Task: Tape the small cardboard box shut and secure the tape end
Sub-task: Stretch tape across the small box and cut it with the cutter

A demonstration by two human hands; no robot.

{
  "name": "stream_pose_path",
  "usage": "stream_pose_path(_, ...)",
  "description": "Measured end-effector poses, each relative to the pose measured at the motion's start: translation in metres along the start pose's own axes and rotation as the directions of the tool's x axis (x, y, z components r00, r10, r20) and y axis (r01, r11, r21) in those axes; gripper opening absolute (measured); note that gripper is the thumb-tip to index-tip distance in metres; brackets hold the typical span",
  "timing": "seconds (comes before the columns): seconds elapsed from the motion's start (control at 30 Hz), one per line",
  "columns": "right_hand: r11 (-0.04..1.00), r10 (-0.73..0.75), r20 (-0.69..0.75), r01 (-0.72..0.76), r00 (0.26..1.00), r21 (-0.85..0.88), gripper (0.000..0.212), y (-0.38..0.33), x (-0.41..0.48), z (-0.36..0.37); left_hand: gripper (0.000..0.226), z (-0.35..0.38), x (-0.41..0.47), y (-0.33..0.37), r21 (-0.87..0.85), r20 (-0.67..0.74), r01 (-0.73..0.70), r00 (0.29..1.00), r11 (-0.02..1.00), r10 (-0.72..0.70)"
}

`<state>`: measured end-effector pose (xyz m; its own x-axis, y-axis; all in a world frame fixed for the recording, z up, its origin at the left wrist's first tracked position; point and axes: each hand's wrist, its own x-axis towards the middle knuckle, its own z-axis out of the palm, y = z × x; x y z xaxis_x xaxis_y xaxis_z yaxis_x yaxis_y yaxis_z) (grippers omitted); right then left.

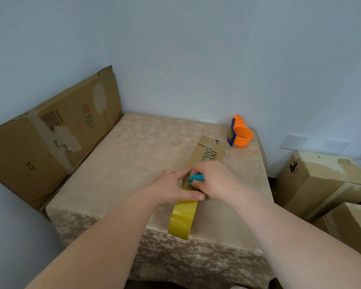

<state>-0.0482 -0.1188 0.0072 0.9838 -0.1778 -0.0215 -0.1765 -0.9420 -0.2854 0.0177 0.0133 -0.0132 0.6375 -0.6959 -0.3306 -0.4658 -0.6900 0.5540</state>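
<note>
A small flat cardboard box (pixel 209 152) with printed letters lies on the table, right of centre. A yellowish tape roll (pixel 182 220) hangs over the table's front edge, just below the box's near end. My left hand (pixel 171 187) grips the top of the roll, thumb pressed across it. My right hand (pixel 214 181) rests on the box's near end and is closed around a small teal cutter (pixel 196 177). The near end of the box is hidden under both hands.
An orange and blue tape dispenser (pixel 239 134) stands at the table's back right corner. A large flattened carton (pixel 50 134) leans against the left wall. Stacked cardboard boxes (pixel 321 180) sit right of the table (pixel 133 155), which has a beige patterned cloth.
</note>
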Motion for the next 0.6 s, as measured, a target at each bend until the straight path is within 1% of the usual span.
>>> stream_pose_path(0.1,1.000,-0.002,0.014,0.002,1.000,-0.029,0.019,-0.003,0.001,0.000,0.095,0.001,0.003,-0.003,-0.019,0.014,0.015,1.000,1.000,-0.015)
stream_pose_path(0.33,0.994,-0.019,0.080,0.028,0.997,-0.109,0.028,-0.007,0.007,-0.006,0.096,0.002,0.007,-0.006,-0.034,0.016,0.036,0.999,0.999,-0.036)
stream_pose_path(0.47,0.991,0.003,0.122,0.013,0.992,-0.131,0.030,-0.007,0.010,-0.007,0.095,0.001,0.009,-0.006,-0.011,0.024,0.040,0.999,0.999,-0.040)
stream_pose_path(0.6,0.982,-0.026,0.140,0.052,0.990,-0.180,0.033,-0.011,0.011,-0.006,0.095,0.001,0.008,-0.005,-0.004,0.016,0.041,0.999,0.999,-0.041)
